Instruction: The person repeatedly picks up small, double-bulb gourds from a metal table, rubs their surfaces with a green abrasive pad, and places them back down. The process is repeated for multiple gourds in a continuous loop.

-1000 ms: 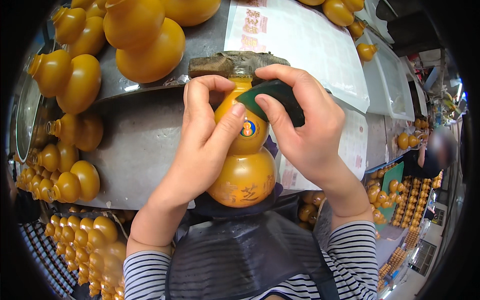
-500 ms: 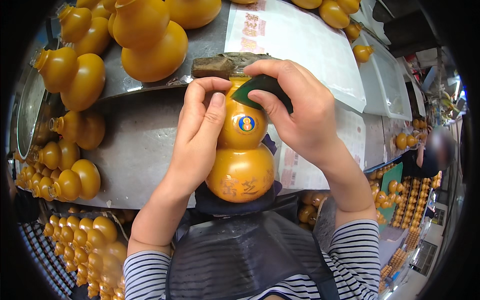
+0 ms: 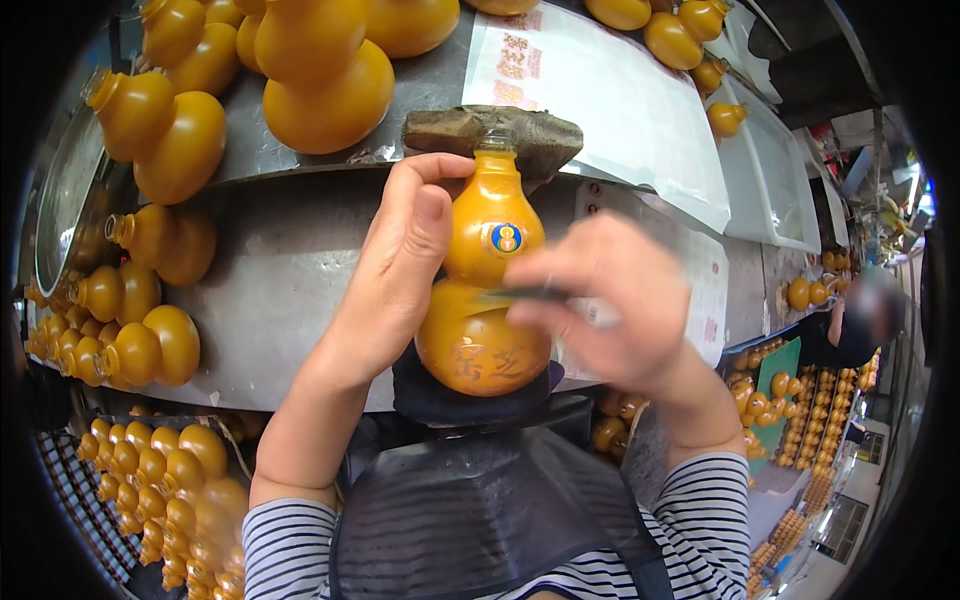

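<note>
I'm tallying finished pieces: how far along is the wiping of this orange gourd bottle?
In hand: left hand steadies the gourd bottle; right hand, blurred, rubs a dark pad at its waist. Done: cannot tell. Left: many similar bottles lie on the bench.

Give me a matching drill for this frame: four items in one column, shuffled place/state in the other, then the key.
1. left hand
2. right hand
3. gourd-shaped orange bottle
4. white printed sheet

A. lies flat on the grey bench
B. motion-blurred, pinching a thin dark piece at the bottle's waist
C. wrapped around the bottle's upper bulb
D. upright, base on a dark pad, neck against a brown block

Pairs: 1-C, 2-B, 3-D, 4-A
</note>
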`<state>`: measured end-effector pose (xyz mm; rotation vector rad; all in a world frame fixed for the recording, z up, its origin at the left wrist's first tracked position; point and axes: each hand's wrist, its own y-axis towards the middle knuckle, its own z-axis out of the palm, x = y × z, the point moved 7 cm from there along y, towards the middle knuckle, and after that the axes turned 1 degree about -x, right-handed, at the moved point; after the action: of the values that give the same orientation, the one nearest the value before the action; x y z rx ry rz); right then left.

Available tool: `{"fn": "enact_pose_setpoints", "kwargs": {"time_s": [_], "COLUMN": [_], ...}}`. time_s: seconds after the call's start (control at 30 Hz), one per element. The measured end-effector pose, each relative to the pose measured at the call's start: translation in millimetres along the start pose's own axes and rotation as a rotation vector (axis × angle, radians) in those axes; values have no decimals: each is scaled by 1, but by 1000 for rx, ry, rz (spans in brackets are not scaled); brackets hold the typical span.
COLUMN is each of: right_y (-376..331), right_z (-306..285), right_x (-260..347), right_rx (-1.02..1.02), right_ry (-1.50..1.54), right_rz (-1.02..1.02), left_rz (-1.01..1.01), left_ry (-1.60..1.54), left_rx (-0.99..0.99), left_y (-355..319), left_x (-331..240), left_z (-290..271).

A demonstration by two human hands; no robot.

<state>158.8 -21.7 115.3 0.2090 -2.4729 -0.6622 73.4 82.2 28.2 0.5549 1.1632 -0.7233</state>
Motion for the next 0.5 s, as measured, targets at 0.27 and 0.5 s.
{"fn": "enact_pose_setpoints", "kwargs": {"time_s": [0.27,0.5], "right_y": [14,-18], "right_z": [-2,-18], "right_x": [-59,-87], "right_rx": [-221,-326], "right_ry": [130,516], "right_rz": [312,591], "left_rz": [148,74], "left_ry": [536,151], "left_rx": [-69,-84], "left_y": [14,13], "left_x": [-10,2], "left_z": [19,3]}}
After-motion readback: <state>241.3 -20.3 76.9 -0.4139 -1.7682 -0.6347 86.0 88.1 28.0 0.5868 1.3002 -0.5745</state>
